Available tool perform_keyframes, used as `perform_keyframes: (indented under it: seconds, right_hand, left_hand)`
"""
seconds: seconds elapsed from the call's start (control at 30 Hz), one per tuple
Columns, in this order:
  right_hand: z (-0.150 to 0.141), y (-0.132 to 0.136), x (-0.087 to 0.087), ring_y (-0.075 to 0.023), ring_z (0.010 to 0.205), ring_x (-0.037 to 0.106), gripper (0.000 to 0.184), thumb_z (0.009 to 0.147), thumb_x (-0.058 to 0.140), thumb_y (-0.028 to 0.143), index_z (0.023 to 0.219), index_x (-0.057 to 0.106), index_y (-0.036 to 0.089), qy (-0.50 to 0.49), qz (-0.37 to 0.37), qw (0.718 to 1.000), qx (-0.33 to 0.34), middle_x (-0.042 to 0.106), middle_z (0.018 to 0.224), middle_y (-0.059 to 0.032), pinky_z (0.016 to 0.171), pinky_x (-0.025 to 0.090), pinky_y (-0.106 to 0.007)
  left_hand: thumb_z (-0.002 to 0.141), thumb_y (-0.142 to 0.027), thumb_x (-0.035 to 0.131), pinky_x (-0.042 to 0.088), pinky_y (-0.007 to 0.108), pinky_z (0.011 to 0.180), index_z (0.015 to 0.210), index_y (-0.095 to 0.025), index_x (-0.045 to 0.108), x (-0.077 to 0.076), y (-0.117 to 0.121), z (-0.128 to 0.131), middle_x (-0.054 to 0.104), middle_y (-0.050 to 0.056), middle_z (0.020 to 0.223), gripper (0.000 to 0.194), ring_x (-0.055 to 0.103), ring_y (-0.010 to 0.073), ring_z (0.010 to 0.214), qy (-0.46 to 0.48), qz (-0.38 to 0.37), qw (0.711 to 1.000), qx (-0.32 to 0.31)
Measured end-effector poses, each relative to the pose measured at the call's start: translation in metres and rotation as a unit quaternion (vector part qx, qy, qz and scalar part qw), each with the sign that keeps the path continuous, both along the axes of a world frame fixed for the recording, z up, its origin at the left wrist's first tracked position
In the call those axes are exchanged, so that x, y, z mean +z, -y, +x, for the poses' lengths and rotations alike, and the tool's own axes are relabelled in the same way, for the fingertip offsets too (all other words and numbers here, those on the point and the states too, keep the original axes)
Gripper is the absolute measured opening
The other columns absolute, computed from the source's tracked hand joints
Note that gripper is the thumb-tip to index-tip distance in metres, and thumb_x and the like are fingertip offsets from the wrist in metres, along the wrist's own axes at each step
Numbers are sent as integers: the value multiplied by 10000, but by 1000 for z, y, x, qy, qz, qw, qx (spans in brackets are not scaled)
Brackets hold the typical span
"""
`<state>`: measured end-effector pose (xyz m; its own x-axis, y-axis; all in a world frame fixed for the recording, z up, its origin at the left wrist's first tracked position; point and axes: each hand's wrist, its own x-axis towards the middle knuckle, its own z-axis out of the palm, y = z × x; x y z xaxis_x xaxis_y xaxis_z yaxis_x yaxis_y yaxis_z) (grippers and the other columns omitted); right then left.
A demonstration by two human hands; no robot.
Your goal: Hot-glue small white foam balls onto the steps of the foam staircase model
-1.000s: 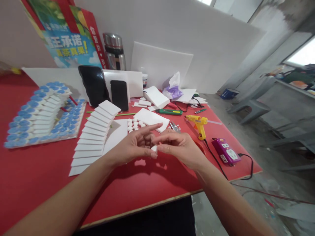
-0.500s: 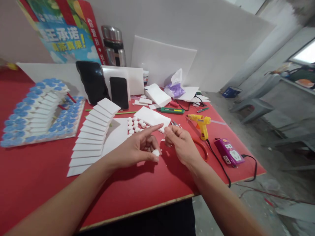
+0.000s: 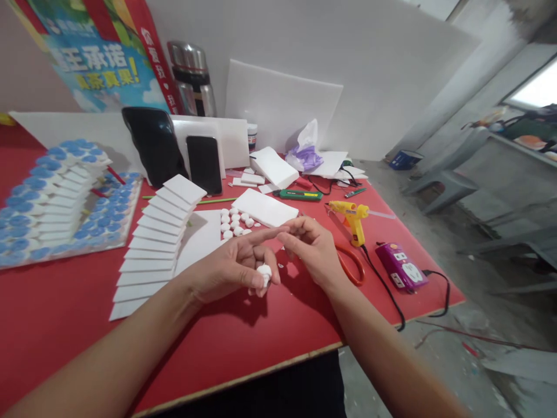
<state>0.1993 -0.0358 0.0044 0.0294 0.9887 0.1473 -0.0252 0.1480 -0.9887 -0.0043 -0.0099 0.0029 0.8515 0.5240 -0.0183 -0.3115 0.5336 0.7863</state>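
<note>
A small rounded white foam piece [image 3: 264,271] is pinched between the thumb and bent fingers of my left hand [image 3: 235,264], whose index finger stretches out to the right. The fingertips of my right hand [image 3: 315,249] are drawn together at the tip of that index finger; anything between them is too small to make out. Just beyond my left hand, several similar white foam pieces [image 3: 235,219] lie grouped on the red table [image 3: 243,354]. To the left of that hand stands a curved flight of white foam-board steps [image 3: 152,247].
A yellow glue gun [image 3: 354,219], a purple power socket [image 3: 401,267] and an orange handle [image 3: 354,268] lie on the right. Behind are a green cutter [image 3: 300,195], a white foam slab [image 3: 265,208] and two phones [image 3: 204,165]. A blue-and-white stair model [image 3: 65,203] sits far left.
My hands drew apart, then my right fingertips came back to my left index fingertip. The foam piece, earlier touched by both hands, now sits in my left hand alone. The view shifted slightly.
</note>
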Motion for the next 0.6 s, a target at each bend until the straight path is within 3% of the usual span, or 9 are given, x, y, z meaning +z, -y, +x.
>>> perform_keyframes:
  seconds: [0.1,0.3,0.43,0.53,0.6]
  right_hand:
    - [-4,5,0,-95,526,573,207,808,842,332,849,692,195,46,20,998,-31,676,687,35,518,483,-237]
    - [-1,6,-2,-73,419,562,194,969,663,364,904,697,184,34,22,999,-22,701,687,28,451,434,-223]
    - [13,4,2,-72,399,498,147,980,595,334,1014,654,204,-11,32,993,-117,674,672,49,438,392,-222]
    - [33,14,3,-101,486,536,121,900,544,210,811,626,209,55,42,981,-181,615,613,43,500,427,-233]
    - [50,25,3,-100,480,467,194,848,513,169,673,586,210,136,31,968,-207,515,541,49,474,358,-229]
  left_hand:
    - [712,-147,931,553,180,537,1487,-282,621,-1,0,0,786,52,873,846,710,133,606,-8,-5,1000,-13]
    - [703,-159,936,539,184,535,1386,-246,712,-2,-3,-2,791,56,862,725,685,114,571,-9,-11,1000,0]
    - [722,-189,933,501,161,509,1369,-235,724,-1,-4,-4,795,65,851,682,643,84,532,-43,2,998,36]
    - [717,-196,941,469,119,494,1109,-218,842,-1,-7,-4,801,64,838,405,607,49,526,-53,-5,992,113]
    - [679,-203,967,505,116,536,896,-185,859,-1,-8,-4,804,61,837,242,628,51,564,-52,-17,986,154]
